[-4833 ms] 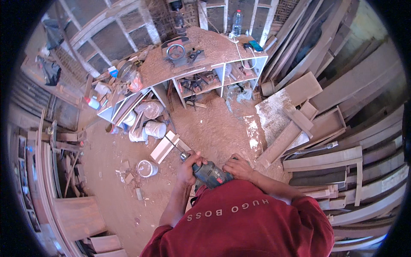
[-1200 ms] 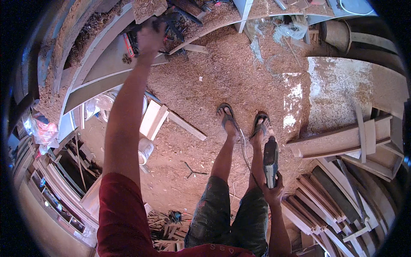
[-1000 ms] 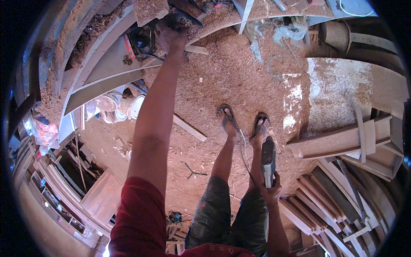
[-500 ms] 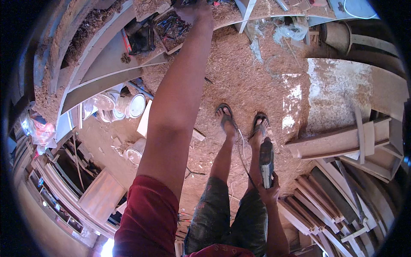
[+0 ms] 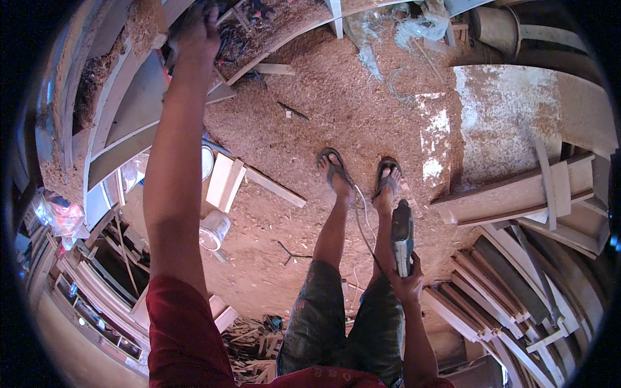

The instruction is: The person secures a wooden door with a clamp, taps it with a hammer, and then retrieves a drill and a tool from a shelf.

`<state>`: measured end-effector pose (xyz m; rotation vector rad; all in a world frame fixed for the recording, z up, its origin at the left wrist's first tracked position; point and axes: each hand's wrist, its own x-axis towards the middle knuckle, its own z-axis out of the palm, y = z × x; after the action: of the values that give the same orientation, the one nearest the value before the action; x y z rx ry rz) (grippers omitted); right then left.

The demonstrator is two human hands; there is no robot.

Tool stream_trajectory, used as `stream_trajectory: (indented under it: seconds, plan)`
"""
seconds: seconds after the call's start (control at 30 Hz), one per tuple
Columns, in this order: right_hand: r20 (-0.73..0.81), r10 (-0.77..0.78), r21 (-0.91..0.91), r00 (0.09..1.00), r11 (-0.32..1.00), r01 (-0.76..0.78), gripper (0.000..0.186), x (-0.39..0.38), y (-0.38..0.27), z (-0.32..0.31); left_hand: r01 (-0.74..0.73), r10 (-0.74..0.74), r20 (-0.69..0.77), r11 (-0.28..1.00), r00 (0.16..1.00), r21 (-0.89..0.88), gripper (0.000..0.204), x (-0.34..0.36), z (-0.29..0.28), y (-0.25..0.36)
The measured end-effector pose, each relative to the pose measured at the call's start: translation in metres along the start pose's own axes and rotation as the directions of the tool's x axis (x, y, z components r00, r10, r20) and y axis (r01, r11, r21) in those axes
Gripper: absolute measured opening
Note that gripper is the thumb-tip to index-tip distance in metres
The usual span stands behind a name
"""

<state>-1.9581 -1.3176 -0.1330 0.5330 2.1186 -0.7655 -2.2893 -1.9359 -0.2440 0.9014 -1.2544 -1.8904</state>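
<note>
At the lower right, my right hand (image 5: 406, 279) is wrapped round a corded power tool (image 5: 402, 239) with a long grey and dark body. The tool hangs beside my right leg with its dark end away from me; its exact kind does not show clearly. A dark cord (image 5: 370, 240) runs from near that hand toward my feet. My left arm stretches far forward, and my left hand (image 5: 195, 40) is over the cluttered shelf (image 5: 275, 40) at the upper left, among dark tools and sawdust. Its fingers are dark and smeared, so what they touch is hidden.
Sawdust covers the floor (image 5: 310, 97) round my feet. Wood strips (image 5: 275, 186) and a white bucket (image 5: 215, 230) lie to the left. Stacked boards (image 5: 479, 291) fill the lower right, with a wooden frame (image 5: 517, 194) above them. A large bucket (image 5: 497, 31) stands at the upper right.
My left hand and arm have swung to the left along the shelf, uncovering floor, wood strips and the bucket. My right hand keeps hold of the power tool, almost unmoved.
</note>
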Motion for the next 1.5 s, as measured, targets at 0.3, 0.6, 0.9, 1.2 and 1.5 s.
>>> stream_trajectory:
  seconds: [0.3,0.6,0.9,1.2,1.5]
  plan:
    - [0.003,-0.026,-0.002,1.000,1.000,0.026,0.072,0.008,0.009,-0.007,-0.224,0.015,0.305,0.714,0.952,0.664,0.032,0.029,-0.087,0.023]
    - [0.015,-0.085,0.027,0.996,0.996,0.084,0.075,0.025,0.006,-0.012,0.099,-0.128,0.067,0.939,0.990,0.330,0.051,0.086,-0.182,0.037]
    - [-0.079,-0.116,0.122,0.990,0.985,0.125,0.075,0.038,0.000,0.016,-0.402,0.329,0.330,0.179,0.885,0.898,0.044,0.040,-0.151,0.013]
    - [-0.029,-0.089,0.280,0.996,0.956,0.093,0.056,0.097,-0.023,0.081,-0.431,0.512,0.476,-0.213,0.715,0.877,0.042,0.003,-0.146,0.000]
    - [-0.128,-0.345,0.186,0.930,0.913,0.364,0.029,0.188,-0.013,0.140,-0.398,0.246,0.317,0.463,0.916,0.792,0.019,-0.234,-0.129,-0.131]
